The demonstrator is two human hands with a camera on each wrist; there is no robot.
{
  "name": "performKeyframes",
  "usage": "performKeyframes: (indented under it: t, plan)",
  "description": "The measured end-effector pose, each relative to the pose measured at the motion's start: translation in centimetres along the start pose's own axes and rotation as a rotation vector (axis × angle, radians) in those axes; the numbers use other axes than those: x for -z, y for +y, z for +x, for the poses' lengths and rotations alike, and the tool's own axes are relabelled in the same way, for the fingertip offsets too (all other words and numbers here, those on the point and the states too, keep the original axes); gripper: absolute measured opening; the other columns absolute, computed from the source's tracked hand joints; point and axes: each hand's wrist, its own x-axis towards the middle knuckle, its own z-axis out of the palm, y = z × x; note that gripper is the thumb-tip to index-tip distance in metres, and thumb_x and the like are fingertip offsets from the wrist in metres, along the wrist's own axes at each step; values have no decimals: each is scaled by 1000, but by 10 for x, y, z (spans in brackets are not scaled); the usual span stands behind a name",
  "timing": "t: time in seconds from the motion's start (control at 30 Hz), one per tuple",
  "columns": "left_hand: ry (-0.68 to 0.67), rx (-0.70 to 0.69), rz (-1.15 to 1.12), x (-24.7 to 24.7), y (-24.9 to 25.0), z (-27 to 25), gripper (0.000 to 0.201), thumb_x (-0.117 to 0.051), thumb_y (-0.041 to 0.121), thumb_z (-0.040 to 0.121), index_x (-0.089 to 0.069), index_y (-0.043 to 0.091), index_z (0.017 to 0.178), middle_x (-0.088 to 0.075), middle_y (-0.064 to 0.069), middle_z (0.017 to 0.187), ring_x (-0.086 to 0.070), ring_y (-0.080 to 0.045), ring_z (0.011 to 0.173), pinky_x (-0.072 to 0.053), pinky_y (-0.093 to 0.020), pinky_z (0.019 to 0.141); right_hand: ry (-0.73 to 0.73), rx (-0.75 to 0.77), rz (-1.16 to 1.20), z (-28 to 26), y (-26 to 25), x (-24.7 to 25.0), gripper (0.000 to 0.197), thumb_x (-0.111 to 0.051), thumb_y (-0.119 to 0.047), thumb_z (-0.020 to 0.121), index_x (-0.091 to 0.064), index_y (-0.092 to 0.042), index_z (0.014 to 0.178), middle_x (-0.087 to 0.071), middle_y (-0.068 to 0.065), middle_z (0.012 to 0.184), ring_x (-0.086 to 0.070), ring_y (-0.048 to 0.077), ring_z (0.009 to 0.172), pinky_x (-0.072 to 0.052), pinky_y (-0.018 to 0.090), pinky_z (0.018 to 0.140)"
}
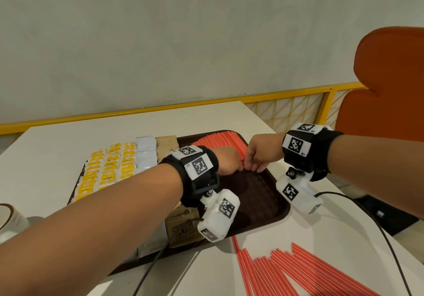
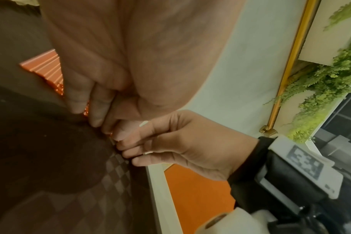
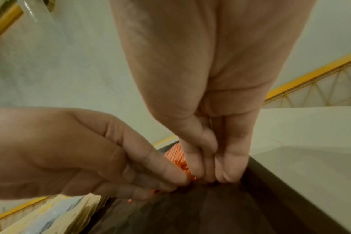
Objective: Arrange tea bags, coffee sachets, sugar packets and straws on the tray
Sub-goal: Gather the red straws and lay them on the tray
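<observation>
From my seat I could not tell whether either hand gripped the tray's straws; their near ends sat hidden under the left hand and right hand. My left forearm covered the sachets' near rows, print unreadable. The loose straws ran off frame.

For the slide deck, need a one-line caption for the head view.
Both hands, left hand and right hand, align red straws on the brown tray.

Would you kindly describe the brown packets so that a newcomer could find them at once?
Start at the dark tray on the white table. The brown packets run beside the white packets; they alone are kraft brown, neither yellow nor white.
</observation>
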Motion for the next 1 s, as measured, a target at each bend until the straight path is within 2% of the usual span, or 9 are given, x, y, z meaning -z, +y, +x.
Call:
performKeyframes:
  t: [0.1,0.2,0.33,0.43,0.57,0.7,0.8,0.87,1.0]
  plan:
    - [17,10,-10,0,1,0,29,-49,18,98,-64,2,118,-59,-7,103,-53,-18,94,-36,-24,78,35,-13,-15,3,0,-2,27,-52,12,89,-66,5,110,-66,10,97,-62,15,89,-54,15,72]
    - [11,-11,-22,-1,1,2,31,-47,16,99,-62,2,122,-62,-11,121,-56,-22,111,-39,-22,77,9,-17,-22,2,-2,3,28,-54,14,87,-64,10,113,-64,4,85,-63,15,84,-53,11,64]
    - [7,12,-99,-3,1,3,29,-49,16,98,-64,2,120,-62,-12,122,-56,-20,104,-41,-27,89,25,-26,-20,-2,-4,0,28,-56,11,88,-62,10,115,-67,19,110,-64,27,105,-53,14,67]
    - [36,25,-208,-4,0,0,29,-50,15,98,-64,2,118,-63,-13,120,-53,-17,94,-40,-23,80,16,-5,-38,-4,-5,0,28,-57,11,87,-63,10,114,-67,21,111,-66,24,100,-51,8,68]
    - [75,45,-395,1,-12,-3,28,-50,14,96,-63,1,117,-64,-14,121,-55,-16,91,-42,-16,64,-72,-67,-10,-5,-8,2,28,-46,15,90,-60,13,114,-62,11,85,-60,14,75,-54,16,60]
    - [294,138,-675,16,-31,-9,33,-51,12,95,-57,-8,120,-58,-26,126,-58,-37,114,-51,-40,84,-37,-66,100,-13,-17,3,28,-37,12,94,-62,2,84,-58,14,80,-58,20,72,-56,23,59]
    - [312,235,-793,23,-38,-18,37,-42,4,97,-47,-10,131,-50,-27,135,-50,-38,124,-51,-38,86,205,72,23,-10,-20,-4,21,-48,3,92,-68,-4,90,-62,4,76,-62,18,72,-56,27,67]
    - [277,285,-765,24,-39,-19,41,-42,2,96,-41,-7,136,-46,-25,139,-50,-37,125,-47,-38,94,311,174,-178,-7,-22,-9,31,-49,1,90,-71,-12,106,-64,-6,87,-60,9,72,-49,20,70]
    - [260,364,-635,25,-32,-21,45,-45,3,97,-36,-5,140,-43,-24,142,-48,-34,126,-41,-39,106,235,220,-401,4,-29,-15,41,-46,1,93,-65,-18,124,-49,0,142,-45,18,131,-32,28,109]
